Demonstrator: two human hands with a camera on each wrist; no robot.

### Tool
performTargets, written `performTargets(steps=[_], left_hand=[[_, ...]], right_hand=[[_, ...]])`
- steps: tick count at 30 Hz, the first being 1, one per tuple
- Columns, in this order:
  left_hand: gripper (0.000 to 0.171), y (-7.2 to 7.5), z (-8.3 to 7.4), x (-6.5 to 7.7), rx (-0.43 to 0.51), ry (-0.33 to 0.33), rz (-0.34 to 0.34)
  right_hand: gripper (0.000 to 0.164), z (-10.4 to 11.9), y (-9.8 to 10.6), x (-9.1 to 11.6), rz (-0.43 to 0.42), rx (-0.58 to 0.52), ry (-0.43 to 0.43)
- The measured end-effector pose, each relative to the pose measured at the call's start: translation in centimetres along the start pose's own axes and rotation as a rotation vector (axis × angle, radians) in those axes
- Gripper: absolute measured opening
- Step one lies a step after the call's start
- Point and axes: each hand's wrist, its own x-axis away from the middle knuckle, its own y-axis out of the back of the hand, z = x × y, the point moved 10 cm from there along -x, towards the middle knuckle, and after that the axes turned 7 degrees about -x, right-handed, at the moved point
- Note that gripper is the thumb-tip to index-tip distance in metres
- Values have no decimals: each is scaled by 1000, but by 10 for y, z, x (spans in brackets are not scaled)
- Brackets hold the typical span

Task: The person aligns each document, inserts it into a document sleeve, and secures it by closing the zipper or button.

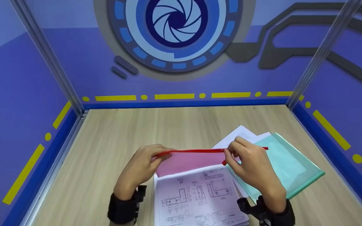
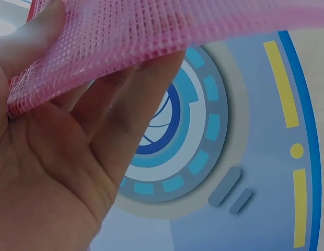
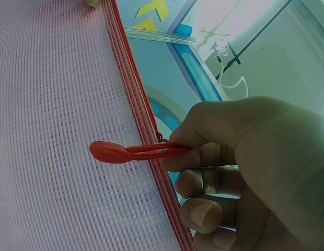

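At near centre, a pink mesh pouch (image 1: 190, 162) with a red zipper (image 1: 196, 151) is held up, its left end gripped by the left hand (image 1: 143, 163), its red cord pull (image 3: 112, 151) pinched by the right hand (image 1: 252, 161). Printed white sheets (image 1: 196, 205) are seen nearer, a translucent green pouch (image 1: 291, 160) at right.

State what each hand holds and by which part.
The left hand holds the pink pouch by a zippered corner; the right hand pinches its red zipper pull by the cord.

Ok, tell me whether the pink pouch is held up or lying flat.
Held up: the left hand grips the pink pouch near one corner; the right hand pinches its zipper pull.
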Motion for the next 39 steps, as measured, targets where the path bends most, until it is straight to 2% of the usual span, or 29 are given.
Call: performTargets(steps=[12,19,26,33,39], left_hand=[[21,2,1,1,-9,9,-16],[22,9,1,1,-25,13,-61],[27,9,1,1,-2,17,-64],[24,16,2,1,-14,-8,-112],[23,17,4,2,-23,6,-118]], right_hand=[[24,-5,0,1,11,23,-33],[23,-6,3,1,3,29,-21],[22,-7,4,2,1,36,-40],[21,-8,8,0,-33,80,-32],[20,-9,7,0,-26,77,-33]])
